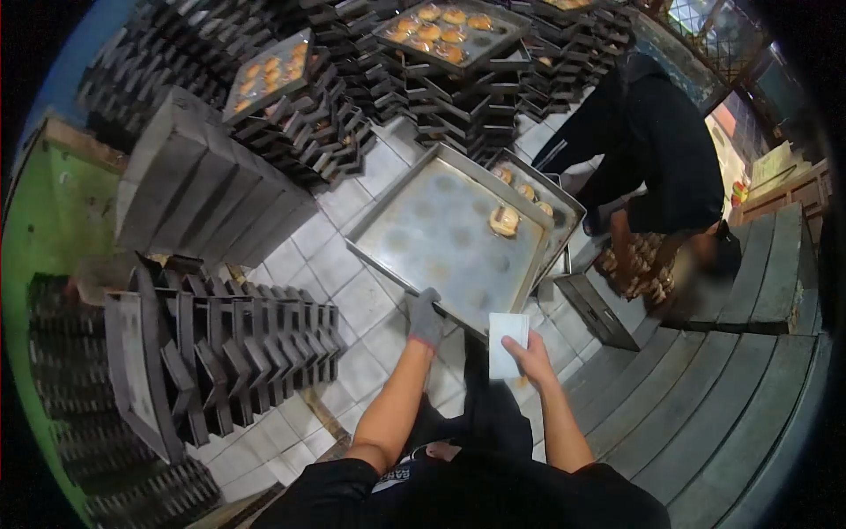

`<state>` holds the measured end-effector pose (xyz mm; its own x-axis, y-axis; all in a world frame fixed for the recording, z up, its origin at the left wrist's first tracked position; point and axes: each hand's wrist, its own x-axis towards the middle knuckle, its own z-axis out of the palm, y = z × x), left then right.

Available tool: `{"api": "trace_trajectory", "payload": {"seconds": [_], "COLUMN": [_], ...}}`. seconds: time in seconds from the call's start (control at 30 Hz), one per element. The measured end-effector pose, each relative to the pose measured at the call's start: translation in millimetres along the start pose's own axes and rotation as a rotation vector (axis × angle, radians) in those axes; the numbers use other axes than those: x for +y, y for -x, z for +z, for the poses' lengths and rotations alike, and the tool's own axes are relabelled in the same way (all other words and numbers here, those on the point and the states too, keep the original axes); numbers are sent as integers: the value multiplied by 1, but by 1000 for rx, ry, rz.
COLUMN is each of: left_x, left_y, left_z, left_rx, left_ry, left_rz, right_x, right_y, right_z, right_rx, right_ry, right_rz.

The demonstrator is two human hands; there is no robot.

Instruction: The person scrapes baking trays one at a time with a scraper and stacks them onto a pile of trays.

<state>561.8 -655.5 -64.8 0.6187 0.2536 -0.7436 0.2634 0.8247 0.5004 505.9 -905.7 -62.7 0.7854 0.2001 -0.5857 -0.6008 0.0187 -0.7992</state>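
Note:
My left hand (425, 319), in a grey glove, is closed on the near edge of a large metal baking tray (414, 234). One golden bun (504, 221) sits toward the right side of that tray, and round marks dot the rest of its surface. In my right hand (529, 353) is a pale flat rectangular sheet (508, 344), held between thumb and fingers near the tray's front right corner. Partly under the tray, a second baking tray (564, 225) carries several buns.
Stacked trays rise at the back, some topped with buns (436, 33); another tray stack (238, 353) stands at left. Long grey metal tins (696, 388) line the right side. A person (661, 150) bends over a pile of bread pieces (636, 269). White floor tiles (361, 304) show between.

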Motion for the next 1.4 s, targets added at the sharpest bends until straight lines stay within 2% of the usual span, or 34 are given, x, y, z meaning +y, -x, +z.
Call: {"api": "trace_trajectory", "payload": {"seconds": [0.07,0.13,0.17,0.23,0.37,0.47,0.57,0.6,0.63,0.67,0.7,0.77,0.83,0.97,1.07,1.17,1.23,1.27,1.33,1.4], "left_x": [8,13,5,3,1,-13,-9,-15,-17,8,6,-7,1,12,21,32,32,37,70,70], "left_y": [26,27,3,17,34,7,13,-3,-12,59,53,18,19,26,33,42,28,20,68,65], "left_z": [16,11,-9,-10,-1,-18,-14,-21,-27,8,5,-5,-3,-3,3,0,-21,-37,-62,-95], "left_rx": [24,51,14,-23,-59,-55,-7,-67,-121,-223,-206,-48,37,51,24,106,54,90,-38,-22], "left_ry": [-36,-53,-105,-144,-32,-62,-152,-186,-218,-21,-2,-198,-344,-323,-352,-307,-118,-166,-165,-93], "left_rz": [61,105,76,44,144,88,158,168,181,70,95,221,312,341,259,317,488,480,448,566], "right_x": [-16,-26,-30,-39,-58,-59,-65,-67,-67,-68,-65,-68,-73,-80,-87,-96,-95,-95,-108,-107], "right_y": [6,11,14,21,38,41,41,42,41,39,33,25,18,4,-4,-15,-32,-38,-34,-17], "right_z": [17,30,36,40,44,45,47,49,49,50,49,51,52,51,53,61,77,84,131,187], "right_rx": [-43,-102,-118,-177,-361,-444,-482,-498,-485,-478,-473,-457,-477,-372,-320,-243,-209,-186,-342,-464], "right_ry": [28,38,45,9,-21,7,58,65,-21,-104,-143,-235,-231,-270,-282,-292,81,263,666,854], "right_rz": [-9,-136,-143,-197,-156,-154,-166,-166,-139,-110,-122,-154,-164,-180,-172,-165,-311,-377,-667,-1055]}}
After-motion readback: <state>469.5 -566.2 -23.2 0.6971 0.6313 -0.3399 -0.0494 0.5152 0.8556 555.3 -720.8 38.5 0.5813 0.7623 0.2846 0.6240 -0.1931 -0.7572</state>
